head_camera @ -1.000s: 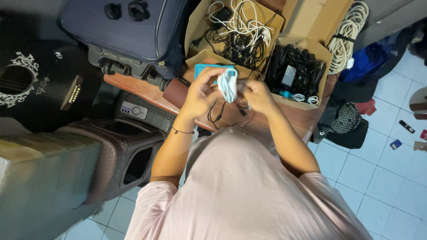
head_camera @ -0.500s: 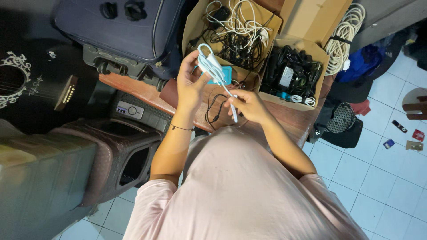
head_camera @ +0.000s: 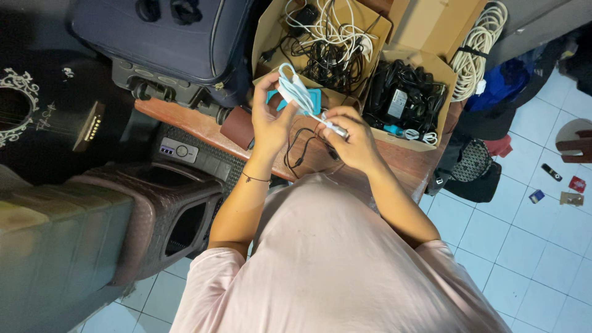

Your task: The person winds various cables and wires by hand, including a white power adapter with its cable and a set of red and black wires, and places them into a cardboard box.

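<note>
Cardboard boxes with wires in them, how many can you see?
2. One box of mixed white and black cables sits behind the left hand; a second box of black cables lies past the right hand. More may be hidden out of view.

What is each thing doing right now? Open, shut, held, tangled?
Left hand: shut on white cable.
Right hand: pinching the cable's plug end.
White cable: folded in loops, held up.
Left cardboard box: open, full of tangled cables.
Right cardboard box: open, holds black adapters.
Suitcase: zipped shut.
</note>
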